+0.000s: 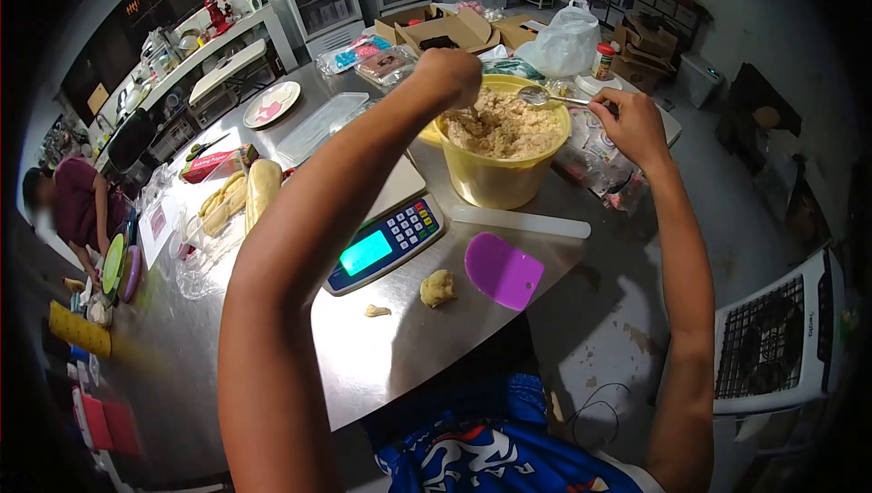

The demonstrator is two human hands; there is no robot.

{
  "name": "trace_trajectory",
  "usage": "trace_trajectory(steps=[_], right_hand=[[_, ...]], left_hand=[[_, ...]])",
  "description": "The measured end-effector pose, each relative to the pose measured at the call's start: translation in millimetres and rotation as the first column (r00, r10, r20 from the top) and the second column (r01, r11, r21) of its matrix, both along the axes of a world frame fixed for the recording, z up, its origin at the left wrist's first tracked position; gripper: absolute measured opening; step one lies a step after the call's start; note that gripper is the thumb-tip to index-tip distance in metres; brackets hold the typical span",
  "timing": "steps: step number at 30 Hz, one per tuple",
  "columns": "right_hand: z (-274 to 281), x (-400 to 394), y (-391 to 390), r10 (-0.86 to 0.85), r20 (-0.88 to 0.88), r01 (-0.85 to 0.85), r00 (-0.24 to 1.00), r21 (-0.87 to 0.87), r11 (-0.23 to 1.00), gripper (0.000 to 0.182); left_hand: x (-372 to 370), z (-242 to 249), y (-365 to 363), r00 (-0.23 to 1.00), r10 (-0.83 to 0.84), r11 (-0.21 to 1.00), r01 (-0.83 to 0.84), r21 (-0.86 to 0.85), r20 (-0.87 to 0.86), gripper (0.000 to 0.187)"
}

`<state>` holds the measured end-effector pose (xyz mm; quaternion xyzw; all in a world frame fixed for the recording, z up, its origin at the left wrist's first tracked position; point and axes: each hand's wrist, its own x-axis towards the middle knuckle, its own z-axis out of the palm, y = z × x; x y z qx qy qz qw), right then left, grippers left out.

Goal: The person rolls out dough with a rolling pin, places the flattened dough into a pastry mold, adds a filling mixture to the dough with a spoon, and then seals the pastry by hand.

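My right hand [631, 128] pinches the handle of a metal spoon [536, 95], whose bowl lies over the rim of a yellow bucket [490, 186]. Inside the bucket is a pale, lumpy mixture [522, 134]. My left hand [454, 77] is closed over the bucket's left side, fingers turned down; what they hold is hidden. In front of the bucket lie a white plastic strip [522, 221] and a purple dough scraper [504, 271]. A dough ball [438, 288] and a small dough scrap [377, 310] rest near a digital scale [386, 241], partly covered by my left arm.
Left on the steel table are a long dough roll [263, 192], a baking paper box [218, 163] and a plate [272, 105]. Behind the bucket stand a white plastic bag [565, 39] and cardboard boxes [445, 32]. Another person [86, 198] is at far left. An air cooler [772, 339] stands right.
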<state>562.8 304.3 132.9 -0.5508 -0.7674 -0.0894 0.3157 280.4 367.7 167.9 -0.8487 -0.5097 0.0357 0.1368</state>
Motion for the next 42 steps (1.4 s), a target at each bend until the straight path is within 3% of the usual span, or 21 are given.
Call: trace_trajectory(steps=[3, 10, 16, 21, 26, 28, 31, 35, 37, 38, 40, 42], right_hand=[[-4.7, 6.3, -0.3, 0.040, -0.096, -0.041, 0.995, -0.008, 0.999, 0.017], [-14.2, 16.8, 1.7, 0.133, -0.179, -0.126, 0.975, 0.049, 0.991, 0.017], [-17.5, 14.8, -0.8, 0.156, -0.214, -0.154, 0.964, 0.029, 0.988, 0.017], [-12.5, -1.8, -0.5, 0.167, -0.143, -0.156, 0.976, 0.083, 0.984, 0.015], [-7.6, -5.3, 2.3, 0.207, -0.125, -0.195, 0.970, 0.100, 0.976, 0.015], [-8.9, -4.2, 4.2, 0.248, -0.365, -0.240, 0.897, 0.067, 0.968, 0.016], [-6.7, -14.7, 0.0, 0.288, -0.483, -0.327, 0.827, 0.005, 0.945, 0.016], [4.4, -56.4, -10.9, 0.381, -0.456, -0.412, 0.804, 0.034, 0.910, 0.017], [11.5, -87.7, -19.3, 0.477, -0.494, -0.504, 0.727, 0.087, 0.859, 0.019], [13.3, -104.9, -24.8, 0.486, -0.494, -0.517, 0.721, 0.084, 0.852, 0.019], [14.6, -140.2, -38.2, 0.581, -0.489, -0.592, 0.650, 0.153, 0.791, 0.022], [12.3, -169.4, -49.1, 0.608, -0.410, -0.609, 0.680, 0.146, 0.780, 0.027]], left_hand=[[-17.7, -4.3, -7.0, 0.989, 0.037, 0.999, -0.038, 0.005, 0.145, 0.027], [-28.9, -9.2, -9.1, 0.985, 0.073, 0.997, -0.073, -0.004, 0.156, 0.027], [-40.4, -14.5, -6.6, 0.958, 0.083, 0.997, -0.078, -0.029, 0.275, 0.028], [-34.1, -18.3, -2.3, 0.930, 0.108, 0.991, -0.072, -0.112, 0.353, 0.033], [-32.7, -15.4, -7.8, 0.910, 0.056, 0.998, -0.035, -0.057, 0.411, 0.034], [-48.8, -6.6, -18.8, 0.904, 0.018, 0.999, 0.005, -0.053, 0.427, 0.033], [-91.9, 2.5, -30.2, 0.894, -0.116, 0.993, 0.114, 0.030, 0.433, 0.033], [-161.9, 17.2, -65.6, 0.837, -0.103, 0.994, 0.107, 0.024, 0.538, 0.040], [-192.7, 18.6, -89.4, 0.797, -0.030, 0.999, 0.048, -0.013, 0.604, 0.040], [-206.6, 18.1, -101.1, 0.796, -0.017, 0.999, 0.033, -0.016, 0.605, 0.040], [-232.6, 15.7, -121.7, 0.882, 0.126, 0.988, -0.151, 0.020, 0.453, 0.040], [-253.1, 0.8, -132.9, 0.871, 0.131, 0.988, -0.156, 0.016, 0.474, 0.038]])
